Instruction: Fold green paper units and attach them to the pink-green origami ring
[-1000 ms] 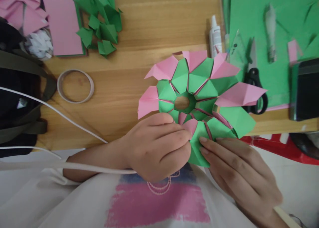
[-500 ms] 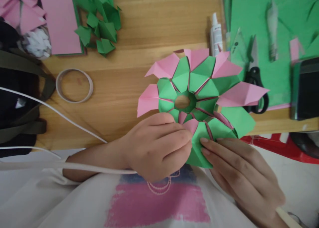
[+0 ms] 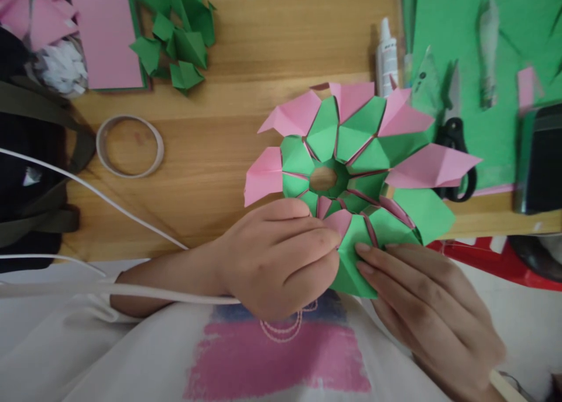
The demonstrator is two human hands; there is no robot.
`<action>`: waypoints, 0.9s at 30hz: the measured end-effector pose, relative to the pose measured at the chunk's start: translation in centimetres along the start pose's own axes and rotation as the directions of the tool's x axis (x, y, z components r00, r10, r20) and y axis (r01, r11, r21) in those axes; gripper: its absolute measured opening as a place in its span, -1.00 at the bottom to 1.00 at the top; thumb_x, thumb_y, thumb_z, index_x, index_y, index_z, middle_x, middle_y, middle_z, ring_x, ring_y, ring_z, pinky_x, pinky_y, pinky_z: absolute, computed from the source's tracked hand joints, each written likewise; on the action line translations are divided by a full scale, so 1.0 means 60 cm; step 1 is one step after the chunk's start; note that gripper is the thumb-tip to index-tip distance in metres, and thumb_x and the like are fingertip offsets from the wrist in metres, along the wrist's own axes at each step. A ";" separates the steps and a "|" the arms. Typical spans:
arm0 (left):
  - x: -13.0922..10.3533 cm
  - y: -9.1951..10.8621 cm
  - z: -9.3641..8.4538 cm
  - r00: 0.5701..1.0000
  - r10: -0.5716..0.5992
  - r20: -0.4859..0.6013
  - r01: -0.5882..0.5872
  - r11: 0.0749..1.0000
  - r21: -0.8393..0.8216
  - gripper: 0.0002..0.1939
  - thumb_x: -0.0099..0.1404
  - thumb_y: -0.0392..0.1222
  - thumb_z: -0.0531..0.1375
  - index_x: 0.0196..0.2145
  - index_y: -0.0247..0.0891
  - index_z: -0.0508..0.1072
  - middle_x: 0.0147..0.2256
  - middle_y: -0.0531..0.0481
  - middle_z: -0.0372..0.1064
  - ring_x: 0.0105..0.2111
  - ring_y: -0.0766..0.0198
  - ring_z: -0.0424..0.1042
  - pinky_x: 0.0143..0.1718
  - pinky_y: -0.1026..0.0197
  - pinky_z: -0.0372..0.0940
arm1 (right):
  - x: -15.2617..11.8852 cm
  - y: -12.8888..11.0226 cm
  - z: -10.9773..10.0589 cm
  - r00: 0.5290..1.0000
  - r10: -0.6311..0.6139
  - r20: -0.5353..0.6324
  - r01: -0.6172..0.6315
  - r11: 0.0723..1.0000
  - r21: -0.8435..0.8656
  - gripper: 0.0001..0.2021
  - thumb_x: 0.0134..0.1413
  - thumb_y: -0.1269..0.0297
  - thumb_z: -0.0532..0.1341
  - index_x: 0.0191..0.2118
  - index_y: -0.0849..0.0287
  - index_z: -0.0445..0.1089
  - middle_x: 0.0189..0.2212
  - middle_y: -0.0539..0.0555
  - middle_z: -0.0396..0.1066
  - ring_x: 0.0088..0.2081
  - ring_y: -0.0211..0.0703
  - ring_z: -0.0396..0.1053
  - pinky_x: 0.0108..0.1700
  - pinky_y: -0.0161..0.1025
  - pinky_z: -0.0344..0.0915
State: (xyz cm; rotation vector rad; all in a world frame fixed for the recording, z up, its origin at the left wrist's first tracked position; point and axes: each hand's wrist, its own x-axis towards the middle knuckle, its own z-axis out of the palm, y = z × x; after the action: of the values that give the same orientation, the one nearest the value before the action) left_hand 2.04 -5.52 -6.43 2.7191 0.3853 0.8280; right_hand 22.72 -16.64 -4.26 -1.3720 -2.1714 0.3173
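Observation:
A ring of folded green and pink paper pieces, with a round hole at its centre, is held above the table's front edge. My left hand grips its lower left side, fingers pressed together over a small pink fold. On the lower right, my right hand pinches a green flap, its fingertips on top and the thumb hidden. Pink points stick out around the ring's top and sides; its lower left part is covered by my left hand.
On the wooden table are a tape roll, folded green pieces, a pink sheet, a glue bottle, scissors, a cutter and a black device. White cables cross at left.
The view has shifted a little, so the ring and the objects at right appear slightly further right. Both hands keep their hold on the paper ring.

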 end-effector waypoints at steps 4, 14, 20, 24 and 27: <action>0.000 0.000 -0.002 1.000 -0.010 0.012 0.010 1.000 -0.003 -0.79 0.45 -0.37 0.05 -0.32 -0.17 0.39 -0.26 0.09 0.55 -0.22 0.40 0.52 -0.20 0.23 0.46 | 0.000 -0.002 -0.003 1.000 0.002 0.013 -0.002 1.000 -0.002 -0.84 0.05 0.63 0.28 -0.20 0.44 0.49 -0.11 0.23 0.53 -0.11 0.00 0.46 -0.14 -0.06 0.47; -0.004 0.000 0.015 0.995 -0.041 -0.094 0.036 0.998 -0.054 -0.74 0.44 -0.38 0.03 -0.33 -0.21 0.46 -0.32 0.08 0.57 -0.28 0.33 0.51 -0.30 0.15 0.34 | -0.002 0.001 0.000 1.000 -0.007 0.000 0.007 0.999 0.040 -0.84 0.06 0.67 0.24 -0.21 0.48 0.50 -0.09 0.26 0.51 -0.10 0.03 0.45 -0.14 -0.03 0.43; 0.009 -0.011 -0.009 0.990 -0.073 0.119 0.086 0.990 -0.112 -0.85 0.42 -0.33 0.12 -0.24 -0.24 0.50 -0.28 0.10 0.60 -0.22 0.30 0.54 -0.15 0.13 0.33 | -0.001 0.001 -0.005 0.999 0.021 0.024 -0.022 0.998 0.053 -0.83 0.08 0.66 0.24 -0.20 0.46 0.51 -0.09 0.23 0.52 -0.10 -0.01 0.44 -0.10 -0.05 0.42; 0.011 -0.012 -0.010 0.989 -0.087 0.119 0.102 0.987 -0.127 -0.82 0.43 -0.33 0.12 -0.29 -0.24 0.52 -0.31 0.12 0.60 -0.28 0.35 0.53 -0.13 0.16 0.33 | -0.002 0.001 -0.008 0.999 0.025 0.037 -0.028 0.997 0.069 -0.84 0.09 0.64 0.25 -0.19 0.45 0.50 -0.08 0.22 0.51 -0.08 -0.01 0.44 -0.06 -0.04 0.42; 0.013 -0.009 -0.011 0.990 -0.085 0.114 0.099 0.987 -0.125 -0.82 0.42 -0.34 0.13 -0.30 -0.25 0.52 -0.31 0.12 0.60 -0.32 0.36 0.52 -0.13 0.17 0.33 | -0.003 0.001 -0.009 0.997 0.058 0.047 -0.061 0.996 0.069 -0.83 0.09 0.64 0.24 -0.18 0.41 0.49 -0.09 0.18 0.51 -0.07 -0.05 0.44 -0.03 -0.07 0.41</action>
State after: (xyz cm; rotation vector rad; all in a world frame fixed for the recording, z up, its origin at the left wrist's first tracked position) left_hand 2.22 -4.65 -5.70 2.5901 0.4145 0.6534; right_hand 23.12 -16.82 -3.88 -1.4052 -2.1375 0.4474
